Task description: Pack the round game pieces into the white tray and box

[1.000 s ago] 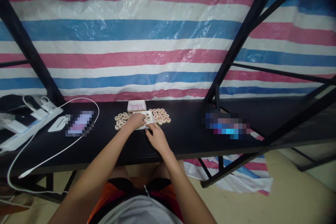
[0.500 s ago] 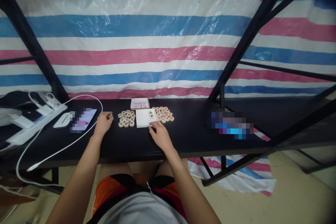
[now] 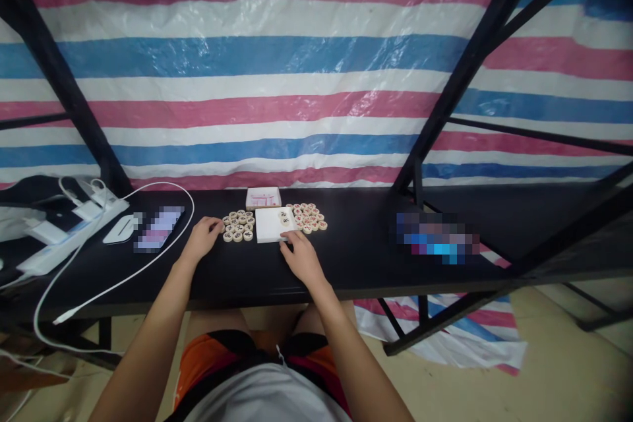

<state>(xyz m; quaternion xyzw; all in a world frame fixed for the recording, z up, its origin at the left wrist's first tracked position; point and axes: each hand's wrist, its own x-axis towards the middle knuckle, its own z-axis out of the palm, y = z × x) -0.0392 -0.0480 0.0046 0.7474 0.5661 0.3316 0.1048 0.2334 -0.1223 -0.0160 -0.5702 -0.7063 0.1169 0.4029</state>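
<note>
A creased plastic sheet (image 3: 257, 56) in red, white and blue stripes hangs as a wall behind the black desk (image 3: 356, 247), pale glints of light scattered over it. Black posts stand against it, one at left (image 3: 54, 72) and one at right (image 3: 457, 89), the right one with a thin crossbar (image 3: 544, 136) running off from it. Below, the floor (image 3: 445, 392) is yellowish beige, and more striped sheeting (image 3: 487, 349) shows beneath the desk's right part, behind a dark strut (image 3: 442, 325).
</note>
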